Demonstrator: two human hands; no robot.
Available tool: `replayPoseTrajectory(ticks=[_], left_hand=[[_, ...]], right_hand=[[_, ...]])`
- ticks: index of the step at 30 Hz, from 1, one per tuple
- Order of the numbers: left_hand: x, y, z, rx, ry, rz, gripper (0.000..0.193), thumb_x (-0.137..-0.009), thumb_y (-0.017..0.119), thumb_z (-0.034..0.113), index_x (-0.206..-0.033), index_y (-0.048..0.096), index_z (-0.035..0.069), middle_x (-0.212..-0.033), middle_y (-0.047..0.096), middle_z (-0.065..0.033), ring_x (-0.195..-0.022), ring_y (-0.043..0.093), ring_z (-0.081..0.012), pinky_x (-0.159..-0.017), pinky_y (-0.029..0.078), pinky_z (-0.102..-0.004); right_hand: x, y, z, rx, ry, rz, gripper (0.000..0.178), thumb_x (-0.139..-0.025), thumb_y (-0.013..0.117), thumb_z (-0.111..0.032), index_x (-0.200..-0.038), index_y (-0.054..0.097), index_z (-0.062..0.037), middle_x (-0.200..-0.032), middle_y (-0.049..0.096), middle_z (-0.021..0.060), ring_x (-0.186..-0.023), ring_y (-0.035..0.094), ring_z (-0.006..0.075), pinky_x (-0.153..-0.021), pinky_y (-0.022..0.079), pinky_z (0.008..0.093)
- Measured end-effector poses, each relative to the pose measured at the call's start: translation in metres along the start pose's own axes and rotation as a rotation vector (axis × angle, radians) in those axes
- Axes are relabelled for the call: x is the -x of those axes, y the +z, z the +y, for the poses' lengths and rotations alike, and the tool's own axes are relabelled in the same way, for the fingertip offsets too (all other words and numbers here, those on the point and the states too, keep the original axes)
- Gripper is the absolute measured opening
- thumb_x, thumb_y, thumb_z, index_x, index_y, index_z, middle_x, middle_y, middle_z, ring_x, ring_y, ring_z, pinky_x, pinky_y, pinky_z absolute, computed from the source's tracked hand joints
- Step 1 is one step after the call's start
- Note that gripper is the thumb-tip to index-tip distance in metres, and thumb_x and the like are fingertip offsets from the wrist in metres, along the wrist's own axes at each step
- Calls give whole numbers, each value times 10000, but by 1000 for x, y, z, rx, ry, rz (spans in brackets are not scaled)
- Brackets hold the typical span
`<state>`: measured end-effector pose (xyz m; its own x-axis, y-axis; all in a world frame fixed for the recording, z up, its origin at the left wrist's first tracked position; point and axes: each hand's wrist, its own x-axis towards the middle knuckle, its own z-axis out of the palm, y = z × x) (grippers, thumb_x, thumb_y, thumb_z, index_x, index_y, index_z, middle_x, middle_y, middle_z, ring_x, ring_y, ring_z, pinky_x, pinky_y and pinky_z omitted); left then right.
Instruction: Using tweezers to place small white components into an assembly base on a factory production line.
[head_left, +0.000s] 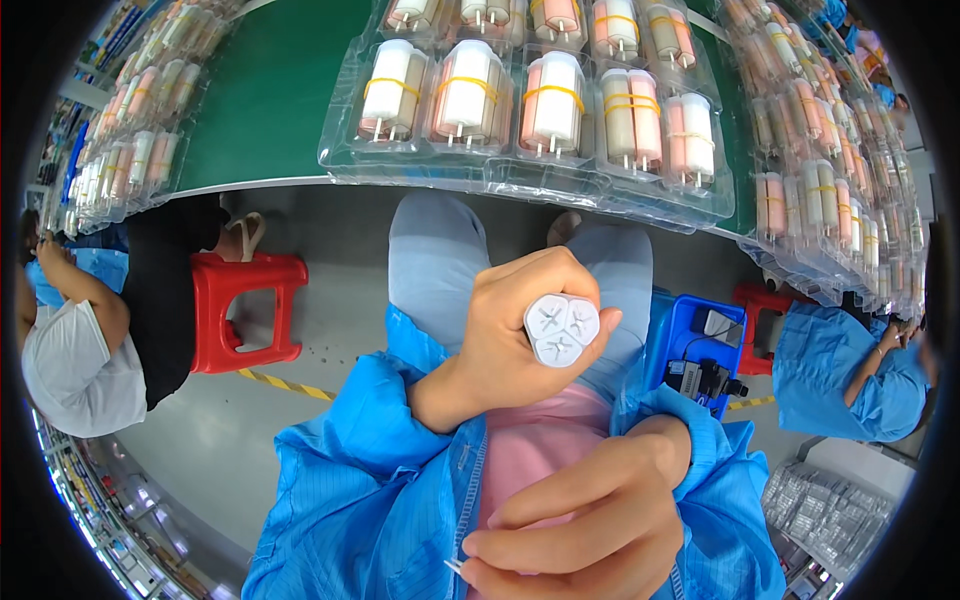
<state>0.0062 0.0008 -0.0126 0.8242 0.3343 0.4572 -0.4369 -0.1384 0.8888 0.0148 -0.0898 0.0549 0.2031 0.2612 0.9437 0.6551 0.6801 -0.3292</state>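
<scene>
From mid-view, at twelve o'clock, a green worktable (260, 110), bearing a clear plastic tray (530, 183) of banded tubes (465, 95) in white, pink and grey. At nine, well apart, a red stool (212, 315); at three, nearer, a blue bin (690, 318) with dark devices (695, 378) inside.

At five, low and close to the camera, the right hand (615, 505): fingers bent, tips drawn in to a pinch with the thumb. Near centre, the left hand (503, 325), curled firmly round a bundle of three white-ended tubes (562, 330), thumb along its four o'clock side. Seen end-on, long axis apparently running toward the camera, sides mostly hidden in the grip.

Smallest, a thin white piece (454, 567), apparently pinched in the right fingertips. Governing relation: slotted end of the bundle at about one o'clock from that piece, well apart; exposed tip of the piece aimed near ten, so out of line with the slotted end. Cannot tell its full length, nor whether one strand or two.
</scene>
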Motion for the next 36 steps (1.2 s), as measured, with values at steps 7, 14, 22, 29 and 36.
replayPoseTrajectory(ticks=[7,14,22,29,36], left_hand=[[1,2,-4,-257,91,188,209,-685,733,-56,-730,546,27,-661,546,-87,-537,489,-173,-479,366,-268],[-3,7,-6,-336,142,297,200,-661,741,-29,-710,556,32,-635,523,-95,-535,510,-246,-467,392,-318],[-4,7,-8,-399,187,315,201,-646,742,-34,-718,564,29,-646,528,-92,-542,519,-247,-469,401,-318],[-3,6,-7,-435,205,309,204,-641,741,-36,-719,565,31,-649,532,-87,-553,523,-249,-476,407,-321],[-2,5,-9,-451,225,321,198,-642,736,-33,-721,566,32,-650,534,-88,-555,524,-254,-483,412,-325]], right_hand=[[-1,-38,7,16,135,-252,95,-850,634,-163,-819,664,-78,-788,660,66,-723,637,181,-604,505,282],[26,-51,19,186,668,166,180,-800,680,-72,-935,654,45,-867,666,172,-749,641,238,-664,510,304],[28,-51,25,219,696,95,145,-797,678,-30,-918,652,45,-858,665,172,-735,631,221,-669,500,288],[28,-50,25,234,670,91,133,-791,680,-17,-906,650,42,-845,662,165,-717,630,207,-653,499,279],[27,-48,26,267,657,61,125,-776,688,-10,-884,645,34,-821,661,157,-699,627,210,-622,491,274]])
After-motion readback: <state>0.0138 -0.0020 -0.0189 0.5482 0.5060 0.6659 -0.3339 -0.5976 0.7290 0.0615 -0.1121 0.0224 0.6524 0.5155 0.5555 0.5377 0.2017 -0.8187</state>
